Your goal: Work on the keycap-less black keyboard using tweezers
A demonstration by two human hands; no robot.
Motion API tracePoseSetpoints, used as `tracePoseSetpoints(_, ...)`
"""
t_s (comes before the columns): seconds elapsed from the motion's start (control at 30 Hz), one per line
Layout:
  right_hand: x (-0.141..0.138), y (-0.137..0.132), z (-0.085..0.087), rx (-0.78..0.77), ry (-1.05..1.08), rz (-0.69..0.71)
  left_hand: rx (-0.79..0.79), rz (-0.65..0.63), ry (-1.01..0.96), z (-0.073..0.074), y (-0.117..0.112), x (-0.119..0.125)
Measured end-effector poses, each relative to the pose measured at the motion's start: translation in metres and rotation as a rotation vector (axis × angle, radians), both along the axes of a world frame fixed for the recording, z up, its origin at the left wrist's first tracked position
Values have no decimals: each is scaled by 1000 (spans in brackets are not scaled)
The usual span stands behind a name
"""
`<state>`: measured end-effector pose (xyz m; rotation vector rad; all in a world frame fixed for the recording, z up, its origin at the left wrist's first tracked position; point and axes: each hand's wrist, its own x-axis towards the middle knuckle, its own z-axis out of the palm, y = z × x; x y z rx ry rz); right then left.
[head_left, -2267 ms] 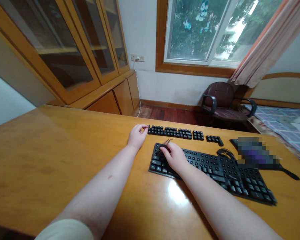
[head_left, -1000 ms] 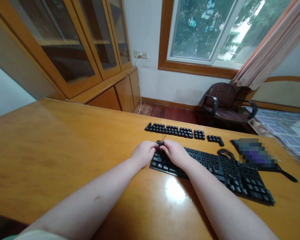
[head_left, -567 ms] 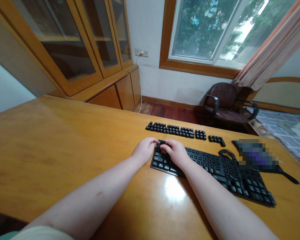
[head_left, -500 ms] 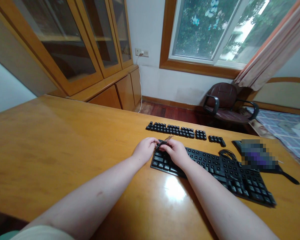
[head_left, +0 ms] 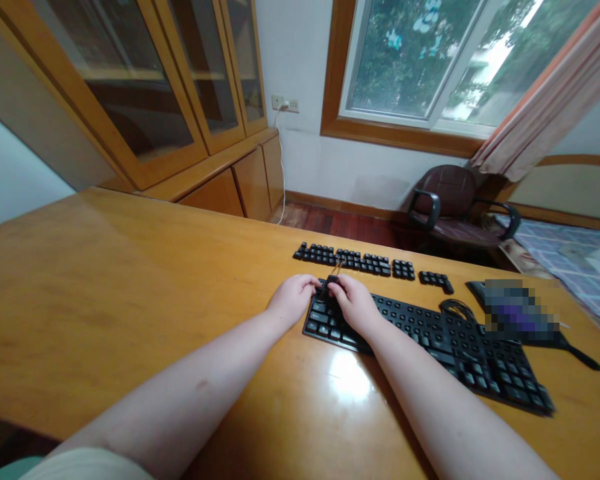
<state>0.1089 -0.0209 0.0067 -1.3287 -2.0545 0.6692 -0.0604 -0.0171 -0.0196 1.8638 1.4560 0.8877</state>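
**Mid-pull at the far-left corner**

Both hands meet at the far-left corner of keyboard (head_left: pixel 430 337), on counter (head_left: pixel 130 280) just in front of loose keycaps (head_left: pixel 350 260). R hand (head_left: pixel 353 305) closed on wire keycap puller (head_left: pixel 337 268), set over corner keycap (head_left: pixel 331 284). L hand (head_left: pixel 293 301): fingers narrow, tips at that cap; grip unclear. Prob. prying the cap off. Next calls for a straight upward tug w/ the board held down.

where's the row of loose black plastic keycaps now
Head view: keycap row on the glossy wooden table, right of centre, just beyond the black keyboard, left hand and right hand.
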Motion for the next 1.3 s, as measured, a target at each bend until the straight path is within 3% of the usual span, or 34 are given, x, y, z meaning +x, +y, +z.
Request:
tracePoseSetpoints(0.37, 1, -3, 1, 36, -1, -64, -7, 15, -6, 4, -2, 1)
tracePoseSetpoints(0.63, -1, -10, -2, 187, -134, 47, -2, 2, 4, 2, -1, 0)
tracePoseSetpoints(0.8, -1, -8, 0, 145, -124, 135, 15, -14, -5, 2, 0, 0)
tracePoseSetpoints(1.3, 1, -3, -3, 61, -16, 196, -17, -16, -16, 5, -2, 0)
